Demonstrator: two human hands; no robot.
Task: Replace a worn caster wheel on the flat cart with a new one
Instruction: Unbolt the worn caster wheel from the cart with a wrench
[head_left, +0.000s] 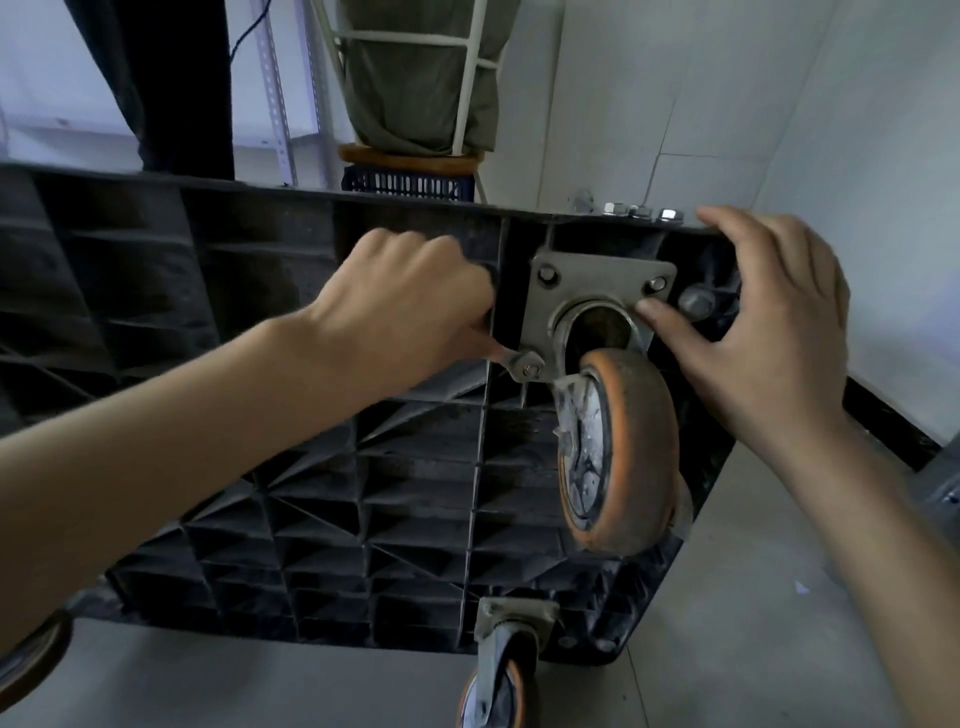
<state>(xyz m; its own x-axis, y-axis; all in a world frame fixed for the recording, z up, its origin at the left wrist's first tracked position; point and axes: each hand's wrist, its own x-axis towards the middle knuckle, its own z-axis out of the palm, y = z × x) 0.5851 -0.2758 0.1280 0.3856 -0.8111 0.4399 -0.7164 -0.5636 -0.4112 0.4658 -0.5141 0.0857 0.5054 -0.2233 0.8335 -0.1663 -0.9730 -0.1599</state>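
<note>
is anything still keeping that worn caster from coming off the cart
Yes: bolts show at the mounting plate corners, and the left hand holds a wrench on the lower-left one. The right hand steadies the worn caster.

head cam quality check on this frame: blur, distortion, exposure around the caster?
Head view: wide-angle bending, the cart edge bows and the forearms stretch toward the corners. Soft overall; the left hand looks slightly smeared, wrench head readable. Cart ribs dim, the wall bright but not blown out. Mounting plate and worn wheel evenly lit, no hard glare.
</note>
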